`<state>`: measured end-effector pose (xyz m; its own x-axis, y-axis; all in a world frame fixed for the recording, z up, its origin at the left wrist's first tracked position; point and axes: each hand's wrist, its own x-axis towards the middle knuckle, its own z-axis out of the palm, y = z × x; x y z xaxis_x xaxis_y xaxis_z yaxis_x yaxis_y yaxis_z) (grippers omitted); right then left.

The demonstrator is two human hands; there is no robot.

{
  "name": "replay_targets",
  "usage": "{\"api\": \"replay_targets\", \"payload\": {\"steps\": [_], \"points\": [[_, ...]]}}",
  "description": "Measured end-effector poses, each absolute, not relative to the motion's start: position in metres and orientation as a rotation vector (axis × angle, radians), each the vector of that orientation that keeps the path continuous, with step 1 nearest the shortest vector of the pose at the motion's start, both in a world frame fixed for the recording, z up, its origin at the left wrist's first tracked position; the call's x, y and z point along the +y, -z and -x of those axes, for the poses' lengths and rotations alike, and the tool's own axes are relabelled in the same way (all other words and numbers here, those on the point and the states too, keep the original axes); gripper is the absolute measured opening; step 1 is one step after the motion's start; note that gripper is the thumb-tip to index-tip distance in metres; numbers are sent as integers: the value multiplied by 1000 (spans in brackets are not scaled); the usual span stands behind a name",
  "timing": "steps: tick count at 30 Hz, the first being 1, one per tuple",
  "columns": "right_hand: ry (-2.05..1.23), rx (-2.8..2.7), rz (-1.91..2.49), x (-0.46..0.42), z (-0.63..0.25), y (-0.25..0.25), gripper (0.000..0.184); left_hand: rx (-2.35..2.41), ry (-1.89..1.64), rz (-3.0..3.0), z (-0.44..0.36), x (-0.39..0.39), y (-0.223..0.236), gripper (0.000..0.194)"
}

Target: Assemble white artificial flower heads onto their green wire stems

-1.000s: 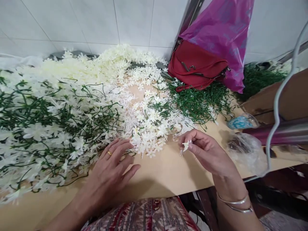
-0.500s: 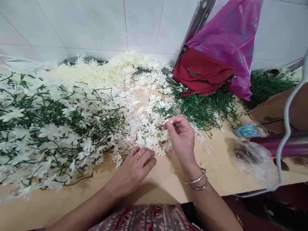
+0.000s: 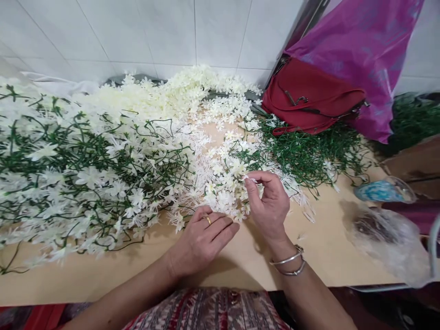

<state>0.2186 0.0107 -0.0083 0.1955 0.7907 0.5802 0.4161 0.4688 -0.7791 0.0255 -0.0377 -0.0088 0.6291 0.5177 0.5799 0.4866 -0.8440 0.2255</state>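
My right hand (image 3: 270,201) is closed in a pinch, thumb against forefinger, with a small white flower piece (image 3: 245,178) between the tips. Lower and to the left, my left hand (image 3: 206,233) lies palm down over the table with its fingers bent together. Its fingertips are turned away, so what they hold, if anything, is hidden. Just beyond both hands lies a loose heap of white artificial flowers (image 3: 223,199) mixed with thin white stamen strands (image 3: 199,176). A large pile of white flowers on green stems (image 3: 85,183) spreads to the left.
Cream blossoms (image 3: 147,101) are heaped along the tiled wall (image 3: 165,32). Bare green stems (image 3: 302,153) lie at right under a red bag (image 3: 316,96) and a purple plastic bag (image 3: 364,59). Clear plastic bags (image 3: 388,238) and a cardboard box (image 3: 415,156) stand at the table's right.
The view has shifted, so most things sit farther right or left in it. My left hand has moved slightly toward my right hand, which keeps its pinch on the small white piece.
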Motion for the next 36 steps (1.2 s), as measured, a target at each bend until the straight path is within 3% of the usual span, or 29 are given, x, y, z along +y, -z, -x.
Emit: {"api": "replay_targets", "payload": {"steps": [8,12,22,27,32,36], "points": [[-287,-1354,1226,13,-224,5,3,957,-978,-2831,-20,-23,-1,23],[-273,-1341,1236,14,-226,4,5,1080,-933,-2780,-23,-6,-11,12],[-275,-1349,1237,17,-227,7,5,1674,-834,-2290,-64,72,-14,34],[-277,-1348,1231,16,-228,3,4,1495,-1024,-1887,-66,78,-18,15],[-267,-1332,1246,15,-228,-1,3,1010,-1512,-1545,-59,68,-46,10],[-279,-1337,1235,15,-228,0,4,814,-1604,-1310,-60,56,-66,13]]}}
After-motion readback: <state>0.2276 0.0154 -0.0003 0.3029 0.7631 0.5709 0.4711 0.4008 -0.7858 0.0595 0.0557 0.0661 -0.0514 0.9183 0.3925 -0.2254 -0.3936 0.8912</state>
